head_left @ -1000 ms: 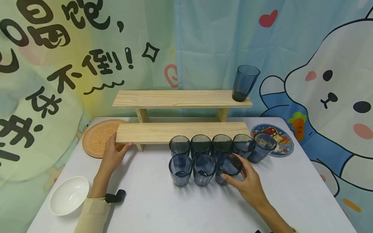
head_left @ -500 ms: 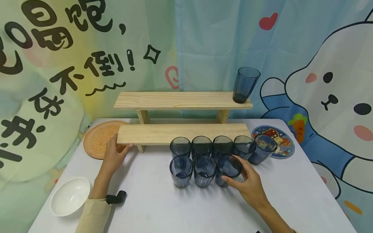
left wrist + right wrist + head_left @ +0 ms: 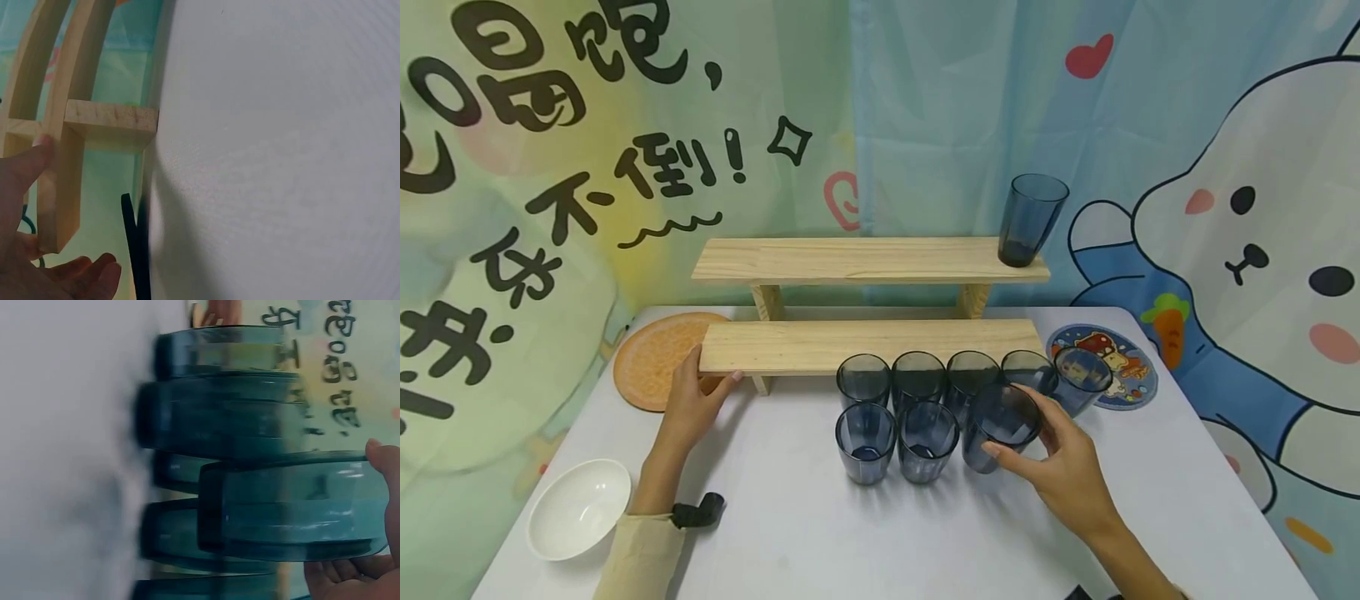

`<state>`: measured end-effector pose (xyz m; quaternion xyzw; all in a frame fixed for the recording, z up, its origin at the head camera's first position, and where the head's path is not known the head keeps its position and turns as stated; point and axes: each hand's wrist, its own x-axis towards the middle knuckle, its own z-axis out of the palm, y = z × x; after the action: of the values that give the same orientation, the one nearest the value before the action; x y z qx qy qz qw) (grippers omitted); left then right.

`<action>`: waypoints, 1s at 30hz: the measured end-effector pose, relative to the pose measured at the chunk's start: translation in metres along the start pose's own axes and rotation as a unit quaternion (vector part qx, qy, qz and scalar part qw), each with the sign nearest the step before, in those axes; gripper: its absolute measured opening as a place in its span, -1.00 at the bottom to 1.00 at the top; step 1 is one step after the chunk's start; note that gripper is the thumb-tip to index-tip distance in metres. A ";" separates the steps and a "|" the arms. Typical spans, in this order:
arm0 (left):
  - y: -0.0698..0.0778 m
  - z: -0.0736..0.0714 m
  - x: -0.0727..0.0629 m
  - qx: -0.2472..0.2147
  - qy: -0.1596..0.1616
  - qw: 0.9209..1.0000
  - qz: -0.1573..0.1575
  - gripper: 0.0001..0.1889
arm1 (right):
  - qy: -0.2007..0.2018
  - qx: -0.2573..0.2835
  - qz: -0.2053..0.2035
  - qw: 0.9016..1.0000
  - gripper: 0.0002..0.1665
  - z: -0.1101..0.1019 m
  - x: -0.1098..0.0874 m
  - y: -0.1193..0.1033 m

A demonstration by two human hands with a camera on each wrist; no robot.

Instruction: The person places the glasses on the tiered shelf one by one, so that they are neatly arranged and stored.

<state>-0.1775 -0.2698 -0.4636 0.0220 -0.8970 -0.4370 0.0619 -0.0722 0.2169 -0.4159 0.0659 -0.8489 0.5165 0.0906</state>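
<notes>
My right hand [image 3: 1067,471] grips a dark blue-grey glass [image 3: 1000,417] near its rim, thumb on one side and fingers on the other. In the right wrist view that glass [image 3: 294,512] is raised, its base off the white table. Two similar glasses [image 3: 865,446] stand to its left, and a row of several more [image 3: 917,375] stands just behind. At the left end of a two-tier wooden shelf [image 3: 820,343], my left hand [image 3: 695,404] holds the lower board. The left wrist view shows its thumb [image 3: 34,164] against the board's edge, other fingers beyond it.
A single glass [image 3: 1032,223] stands at the right end of the upper board. An orange round mat [image 3: 651,367] lies left of the shelf, a patterned blue round mat [image 3: 1138,379] right of it. A white bowl [image 3: 580,510] sits at the table's left edge.
My right hand has lifted the front-row glass off the table and shifted it slightly right and up in the head view. The left hand keeps its place on the shelf.
</notes>
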 end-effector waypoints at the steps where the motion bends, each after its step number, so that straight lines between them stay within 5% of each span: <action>1: 0.000 0.000 0.000 0.001 0.001 1.000 0.001 -0.03 | 0.003 -0.003 -0.005 1.000 -0.02 -0.003 0.001 -0.005; 13: -0.004 0.002 0.002 -0.004 0.018 0.999 0.030 -0.11 | 0.008 -0.013 -0.050 0.999 -0.03 -0.040 0.041 -0.056; 21: -0.004 0.003 0.004 -0.009 0.023 0.999 0.048 -0.16 | 0.025 -0.012 -0.077 0.997 -0.08 -0.049 0.089 -0.070; 30: -0.002 0.001 0.002 0.005 0.014 1.000 0.023 -0.13 | 0.018 0.005 -0.052 0.998 -0.03 -0.039 0.149 -0.086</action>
<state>-0.1792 -0.2701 -0.4655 0.0077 -0.8984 -0.4310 0.0838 -0.1960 0.2097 -0.2904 0.1016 -0.8400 0.5163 0.1321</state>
